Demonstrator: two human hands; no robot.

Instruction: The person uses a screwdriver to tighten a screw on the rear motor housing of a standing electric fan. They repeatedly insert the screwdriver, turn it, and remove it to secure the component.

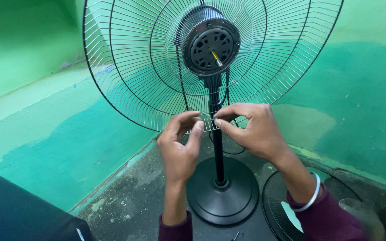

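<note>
Both hands were raised in front of the camera, meeting at the bottom rim of a wire fan guard (126, 67). Left hand (180, 143) had its thumb and forefinger nearly pinched together, the grip closed on the guard's lower edge or on a small clip there; which of the two was too small to tell. Right hand (252, 127) mirrored it, fingers curled and thumb pressed to fingertip, its grip likewise closed at the same spot on the rim, the two sets of fingertips almost touching. A pale bangle (311, 198) sat on the right wrist above a maroon sleeve (331, 221).

That guard was a round rear grille of thin dark wires fanning out from the middle, mounted upright on a standing fan with no blades fitted. At its centre sat the black motor housing (211, 42), vented, with a bare shaft (216, 58) sticking out toward the camera. Below, a black pole (218, 147) ran down to a round black base (222, 194) on the grey concrete floor (130, 201). Another wire guard (275, 201) lay flat on the floor to the right of the base. Green painted walls (45, 111) met in a corner behind.
</note>
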